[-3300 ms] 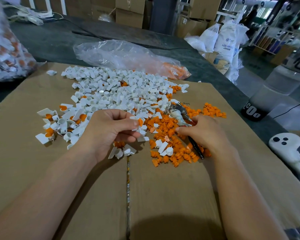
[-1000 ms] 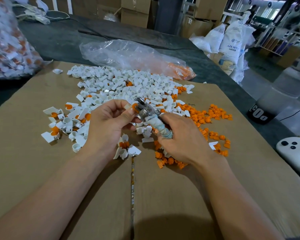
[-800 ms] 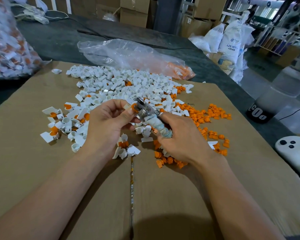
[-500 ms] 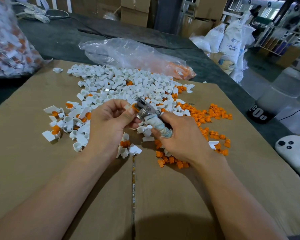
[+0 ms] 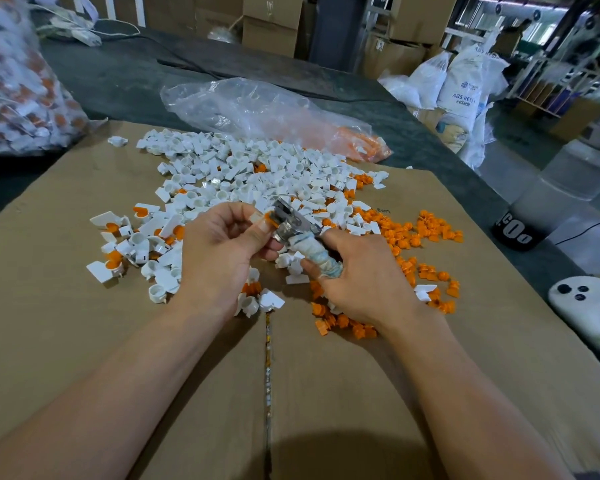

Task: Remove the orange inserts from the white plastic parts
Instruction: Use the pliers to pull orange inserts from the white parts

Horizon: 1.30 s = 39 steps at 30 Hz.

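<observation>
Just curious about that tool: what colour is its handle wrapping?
The handle wrapping is white with bluish smudges; head view shows it best.

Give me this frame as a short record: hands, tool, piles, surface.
left hand: pinches a white part with an orange insert in it
right hand: grips the metal tool by its wrapped handle
tool tip: at the held part's orange insert
white parts pile: on the cardboard, beyond the hands; some have orange in them
loose orange inserts: scattered on the cardboard around the right hand
clear bag: behind the pile
</observation>
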### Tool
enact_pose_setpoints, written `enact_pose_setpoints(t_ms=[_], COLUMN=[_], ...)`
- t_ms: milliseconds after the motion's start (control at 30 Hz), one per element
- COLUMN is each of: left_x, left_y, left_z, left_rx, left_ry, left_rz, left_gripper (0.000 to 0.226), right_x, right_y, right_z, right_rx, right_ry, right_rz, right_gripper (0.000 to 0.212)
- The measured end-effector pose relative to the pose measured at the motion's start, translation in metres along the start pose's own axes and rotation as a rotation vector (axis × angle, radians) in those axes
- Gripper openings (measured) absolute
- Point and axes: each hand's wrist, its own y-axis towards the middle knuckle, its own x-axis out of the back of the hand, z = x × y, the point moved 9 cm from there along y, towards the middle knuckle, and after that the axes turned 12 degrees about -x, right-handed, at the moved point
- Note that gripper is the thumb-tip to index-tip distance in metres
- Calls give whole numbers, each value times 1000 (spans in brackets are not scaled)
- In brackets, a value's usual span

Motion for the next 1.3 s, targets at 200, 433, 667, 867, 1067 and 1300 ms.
enact_pose_setpoints(t_ms=[200, 433, 667, 867, 1067, 1300], left_x=[1, 0, 3, 18, 42, 73], left_y=[-1, -1, 0, 6, 15, 22], left_z=[-1, -2, 2, -5, -15, -22], left_rx=[9, 21, 36, -61, -172, -164], left_ry=[16, 0, 10, 190, 529, 817], left_rz=[-17, -23, -43, -96, -166, -283], left_gripper=[22, 19, 17, 17, 31, 40], right_x=[-1, 1, -2, 8, 27, 33], right_y=[0, 1, 4, 7, 12, 16], right_z=[0, -1, -4, -12, -37, -84], right_rx=[3, 10, 14, 18, -86, -329], right_ry=[-24, -15, -37, -32, -46, -104], right_rz=[-15, -40, -58, -164, -270, -249], right_gripper=[19, 21, 23, 32, 50, 60])
